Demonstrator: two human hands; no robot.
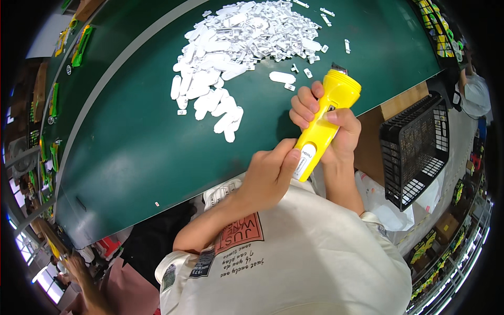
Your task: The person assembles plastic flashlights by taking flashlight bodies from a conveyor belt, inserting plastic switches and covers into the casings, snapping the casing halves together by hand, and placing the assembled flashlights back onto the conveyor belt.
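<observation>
A yellow flashlight [324, 126] is held tilted over the table's near edge, its wide head up and to the right. A small dark metallic piece [340, 68] shows at the head's end. My right hand [344, 131] wraps round the body, with the thumb beside a small switch slot and the fingertips coming round the far side. My left hand [270, 176] is closed on the narrow tail end, its thumb at a white oval plate [306, 160] on the yellow body. Beyond my hands lies a heap of white oval plates and small white parts [252, 37].
The green table [136, 142] spreads before me. A black plastic crate [415, 149] stands to the right, by a cardboard box [375, 131] and white plastic bags [386, 205]. Green and yellow items [81, 46] line the far left. Another person's arm [84, 278] shows at lower left.
</observation>
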